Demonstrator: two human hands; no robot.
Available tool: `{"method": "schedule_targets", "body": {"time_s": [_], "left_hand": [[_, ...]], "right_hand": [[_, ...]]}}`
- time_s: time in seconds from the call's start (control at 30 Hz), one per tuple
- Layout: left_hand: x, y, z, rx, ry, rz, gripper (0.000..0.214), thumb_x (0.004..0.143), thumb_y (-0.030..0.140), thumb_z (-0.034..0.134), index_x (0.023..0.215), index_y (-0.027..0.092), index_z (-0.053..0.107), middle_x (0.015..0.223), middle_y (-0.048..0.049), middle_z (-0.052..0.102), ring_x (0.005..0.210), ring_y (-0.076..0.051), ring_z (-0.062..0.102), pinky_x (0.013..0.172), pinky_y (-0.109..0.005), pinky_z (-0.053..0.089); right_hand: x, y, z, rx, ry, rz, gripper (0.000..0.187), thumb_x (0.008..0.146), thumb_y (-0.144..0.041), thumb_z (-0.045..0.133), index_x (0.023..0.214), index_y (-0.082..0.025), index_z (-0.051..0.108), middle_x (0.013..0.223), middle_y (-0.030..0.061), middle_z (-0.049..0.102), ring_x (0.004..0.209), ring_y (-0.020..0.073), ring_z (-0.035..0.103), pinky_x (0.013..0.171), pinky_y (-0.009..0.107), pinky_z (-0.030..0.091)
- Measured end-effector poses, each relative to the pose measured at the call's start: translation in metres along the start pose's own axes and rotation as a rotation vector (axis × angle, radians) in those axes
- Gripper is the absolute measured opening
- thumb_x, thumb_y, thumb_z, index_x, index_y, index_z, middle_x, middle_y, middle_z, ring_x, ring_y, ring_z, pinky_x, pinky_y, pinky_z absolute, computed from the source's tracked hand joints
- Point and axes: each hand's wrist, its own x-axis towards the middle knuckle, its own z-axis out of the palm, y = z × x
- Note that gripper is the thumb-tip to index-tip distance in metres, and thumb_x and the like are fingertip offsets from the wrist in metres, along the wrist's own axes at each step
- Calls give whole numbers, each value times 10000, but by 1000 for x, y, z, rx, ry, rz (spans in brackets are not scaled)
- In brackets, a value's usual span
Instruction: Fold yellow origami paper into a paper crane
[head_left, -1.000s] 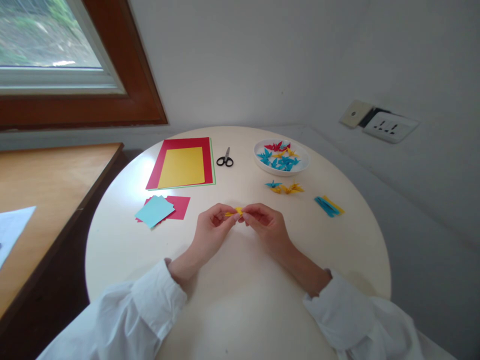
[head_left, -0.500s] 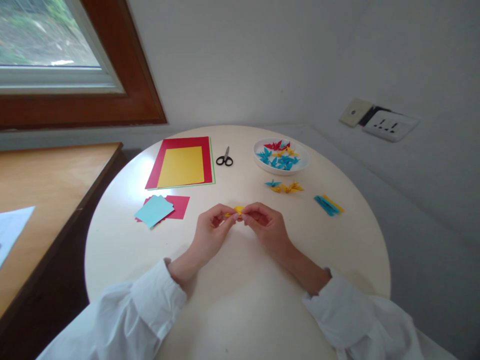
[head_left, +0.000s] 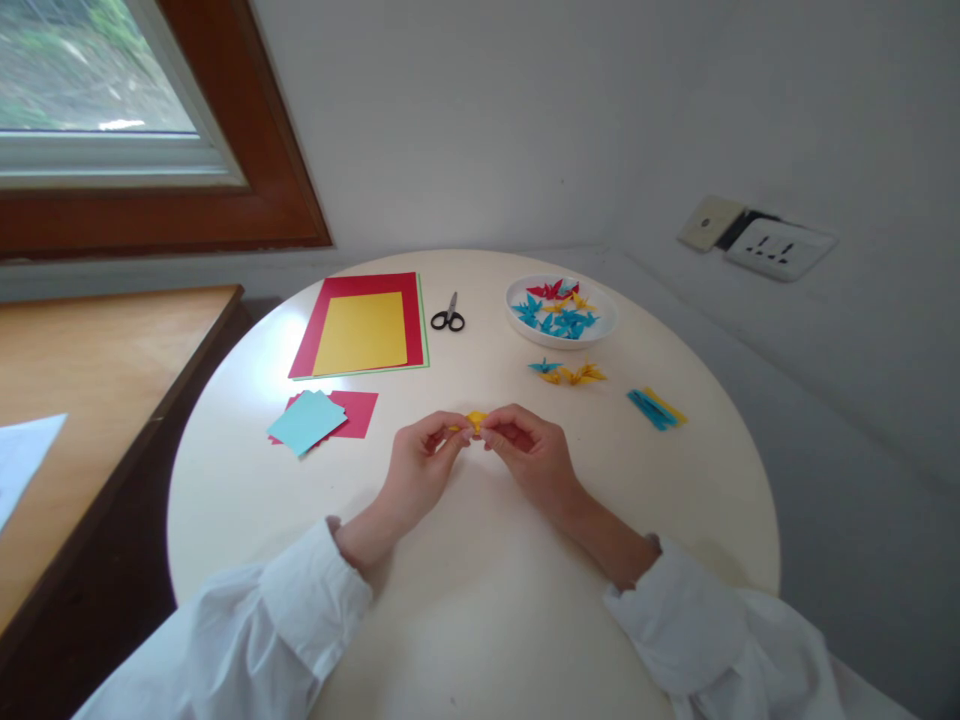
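My left hand and my right hand meet over the middle of the round cream table. Both pinch a small folded piece of yellow paper between thumb and fingers, just above the tabletop. Most of the paper is hidden by my fingertips. White sleeves cover both forearms.
Beyond my hands lie small blue and red paper squares, large red and yellow sheets, black scissors, a white dish of folded paper cranes, several loose cranes and folded blue and yellow strips. A wooden desk stands at the left.
My fingers have shifted slightly on the yellow paper, and its yellow tip now shows a little higher between them. Nothing else on the table has moved.
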Motion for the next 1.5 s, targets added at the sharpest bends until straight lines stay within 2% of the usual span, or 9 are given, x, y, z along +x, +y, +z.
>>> {"method": "schedule_targets", "body": {"time_s": [0.47, 0.97, 1.33, 1.5], "left_hand": [[-1, 2, 3, 29, 34, -23, 70, 721, 212, 607, 746, 159, 647, 732, -45, 692, 678, -141, 619, 633, -249, 485], [0, 4, 4, 9, 41, -44, 20, 693, 177, 614, 685, 163, 626, 671, -22, 672, 646, -136, 609, 610, -245, 476], [-1, 4, 4, -7, 25, -30, 33, 684, 179, 611, 696, 155, 631, 697, -38, 678, 677, -144, 621, 647, -261, 496], [-1, 3, 4, -26, 36, 5, 31, 688, 171, 615, 692, 170, 585, 680, -11, 629, 665, -128, 594, 634, -245, 486]], "right_hand": [[-3, 1, 6, -20, 70, -3, 56, 736, -235, 621, 717, -184, 605, 698, 9, 626, 619, 112, 587, 618, 247, 519], [-4, -2, 8, -74, 109, 8, 86, 713, -260, 653, 677, -186, 625, 690, 24, 660, 659, 146, 622, 631, 274, 535], [-3, 0, 7, -4, 103, 34, 107, 684, -269, 667, 657, -183, 609, 672, 14, 644, 645, 143, 619, 626, 276, 531], [-2, 3, 7, 0, 115, 46, 123, 669, -278, 688, 659, -184, 610, 684, 19, 649, 649, 145, 614, 626, 276, 528]]}}
